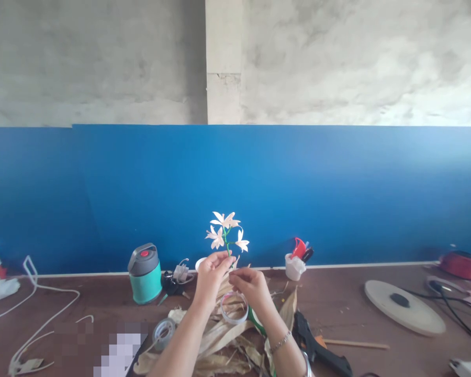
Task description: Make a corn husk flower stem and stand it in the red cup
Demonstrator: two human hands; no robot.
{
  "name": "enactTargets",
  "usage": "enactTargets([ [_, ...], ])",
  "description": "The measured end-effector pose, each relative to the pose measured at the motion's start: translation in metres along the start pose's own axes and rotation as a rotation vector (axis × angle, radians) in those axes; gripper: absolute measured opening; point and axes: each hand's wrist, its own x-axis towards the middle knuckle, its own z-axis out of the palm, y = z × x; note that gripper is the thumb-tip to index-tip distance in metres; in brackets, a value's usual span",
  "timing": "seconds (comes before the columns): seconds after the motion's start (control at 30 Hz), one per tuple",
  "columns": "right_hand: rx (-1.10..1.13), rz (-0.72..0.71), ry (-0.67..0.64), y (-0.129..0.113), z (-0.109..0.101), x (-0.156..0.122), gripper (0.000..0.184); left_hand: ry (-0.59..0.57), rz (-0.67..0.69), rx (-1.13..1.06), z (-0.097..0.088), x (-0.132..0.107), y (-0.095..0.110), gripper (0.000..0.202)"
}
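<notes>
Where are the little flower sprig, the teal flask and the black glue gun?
flower sprig [226,239], head view, green stem between the blossoms.
teal flask [145,281], head view, teal body.
glue gun [322,353], head view, black barrel.

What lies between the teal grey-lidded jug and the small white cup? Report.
In the head view, the left hand and right hand hold a white-petalled, green-stemmed flower sprig.

Brown table [337,309], teal flask [145,275], tape roll [164,333], dried husks [223,337], black glue gun [317,350], round wooden disc [404,309]
</notes>
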Motion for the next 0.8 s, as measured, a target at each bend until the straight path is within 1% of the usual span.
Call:
enactTargets([
  [0.1,-0.017,-0.009,0.019,0.002,0.001,0.001,0.023,-0.035,0.004,0.084,-0.002,-0.004,-0.01,0.023],
  [0.17,-0.037,-0.011,0.02,0.004,0.002,0.002,0.024,-0.024,0.028,0.141,-0.003,-0.005,-0.016,0.022],
  [0.23,-0.065,-0.011,0.024,0.008,0.002,0.002,0.026,0.007,0.055,0.183,-0.005,0.0,-0.019,0.022],
  [0.3,-0.103,-0.009,0.044,0.013,0.0,0.004,0.032,0.056,0.089,0.216,-0.012,0.013,-0.018,0.024],
  [0.37,-0.145,-0.005,0.066,0.019,-0.002,0.005,0.036,0.124,0.138,0.255,-0.024,0.034,-0.013,0.025],
  [0.43,-0.18,-0.002,0.078,0.023,-0.003,0.006,0.034,0.185,0.2,0.304,-0.04,0.058,-0.009,0.026],
  [0.5,-0.205,-0.007,0.074,0.027,-0.003,0.007,0.03,0.229,0.246,0.355,-0.056,0.077,-0.011,0.025],
  [0.57,-0.224,-0.016,0.062,0.029,-0.002,0.007,0.026,0.247,0.259,0.404,-0.069,0.089,-0.02,0.022],
  [0.63,-0.242,-0.023,0.048,0.031,0.0,0.007,0.023,0.249,0.25,0.439,-0.075,0.091,-0.035,0.02],
  [0.73,-0.266,-0.031,0.037,0.034,0.003,0.007,0.021,0.237,0.232,0.465,-0.077,0.085,-0.058,0.021],
  [0.8,-0.281,-0.037,0.034,0.035,0.004,0.005,0.022,0.229,0.231,0.481,-0.076,0.08,-0.068,0.022],
])
